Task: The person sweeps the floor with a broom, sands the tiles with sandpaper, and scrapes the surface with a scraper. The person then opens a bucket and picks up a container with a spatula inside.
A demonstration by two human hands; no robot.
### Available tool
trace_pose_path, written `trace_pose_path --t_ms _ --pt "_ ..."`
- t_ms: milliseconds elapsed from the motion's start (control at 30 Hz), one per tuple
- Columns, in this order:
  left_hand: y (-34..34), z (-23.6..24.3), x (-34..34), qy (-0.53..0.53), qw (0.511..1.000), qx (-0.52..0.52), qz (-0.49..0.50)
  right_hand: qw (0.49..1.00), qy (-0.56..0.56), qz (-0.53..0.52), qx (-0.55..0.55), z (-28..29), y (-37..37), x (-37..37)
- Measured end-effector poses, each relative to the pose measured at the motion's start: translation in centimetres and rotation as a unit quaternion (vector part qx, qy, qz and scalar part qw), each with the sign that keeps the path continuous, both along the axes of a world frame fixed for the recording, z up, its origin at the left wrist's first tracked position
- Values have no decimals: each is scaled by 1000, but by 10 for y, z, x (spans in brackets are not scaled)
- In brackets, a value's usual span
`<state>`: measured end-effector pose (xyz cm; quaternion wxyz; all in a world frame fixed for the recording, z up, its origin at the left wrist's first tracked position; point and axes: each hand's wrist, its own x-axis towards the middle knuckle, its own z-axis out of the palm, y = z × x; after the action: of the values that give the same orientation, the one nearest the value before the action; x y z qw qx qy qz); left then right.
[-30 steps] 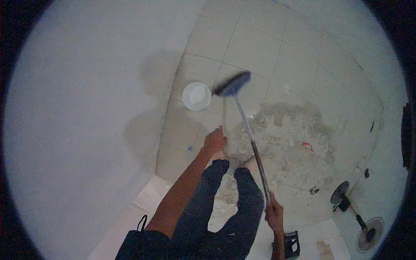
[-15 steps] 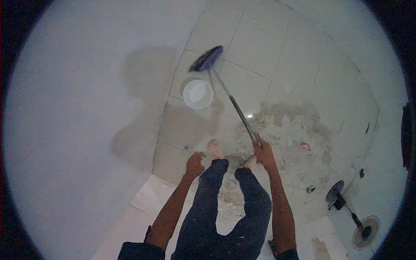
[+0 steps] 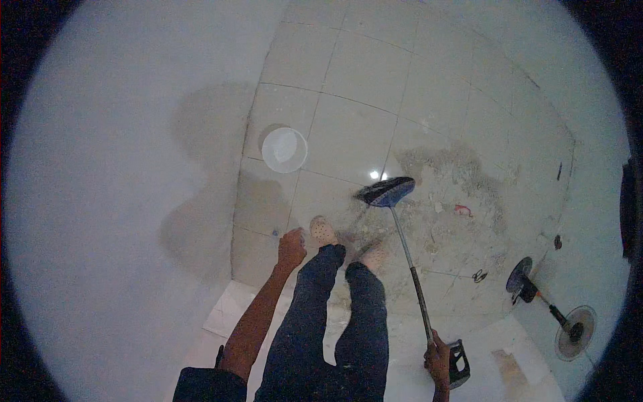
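My right hand (image 3: 439, 362), at the lower right, is closed round the dark grip of a long-handled broom (image 3: 416, 288). The broom's blue head with dark bristles (image 3: 388, 192) is over the floor ahead of my feet, beside the dusty patch. My left hand (image 3: 292, 249) hangs near my left shoe (image 3: 323, 230), fingers curled, with nothing visible in it. Close to that hand lies a small blue piece (image 3: 275, 232). Just beside my right hand is a black loop-shaped object (image 3: 459, 365) whose kind I cannot make out.
A white bucket (image 3: 284, 150) stands near the left wall (image 3: 134, 167). White debris (image 3: 455, 174) covers the floor at right, with a red item (image 3: 463, 210) among it. Scissors (image 3: 479, 275) lie farther right, near a standing fan (image 3: 529, 288). Pale sheeting (image 3: 234, 308) lies behind my feet.
My right hand has drawn back toward me, to the lower right. The broom head has come from beyond the bucket to the dusty patch. My left hand stays low and curled.
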<state>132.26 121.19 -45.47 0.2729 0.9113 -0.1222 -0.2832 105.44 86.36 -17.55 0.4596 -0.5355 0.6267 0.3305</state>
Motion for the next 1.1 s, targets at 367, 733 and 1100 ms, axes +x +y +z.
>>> trace_pose_path --t_ms 367,733,1100 --pt "-45 5 -2 14 995 -5 -101 969 -235 71 9 -98 -20 137" --pt "-18 11 -1 144 977 86 -128 988 -139 63 -21 -111 -82 54" --pt "-8 33 110 80 994 75 -7 981 -51 -133 131 -73 -55 -46"
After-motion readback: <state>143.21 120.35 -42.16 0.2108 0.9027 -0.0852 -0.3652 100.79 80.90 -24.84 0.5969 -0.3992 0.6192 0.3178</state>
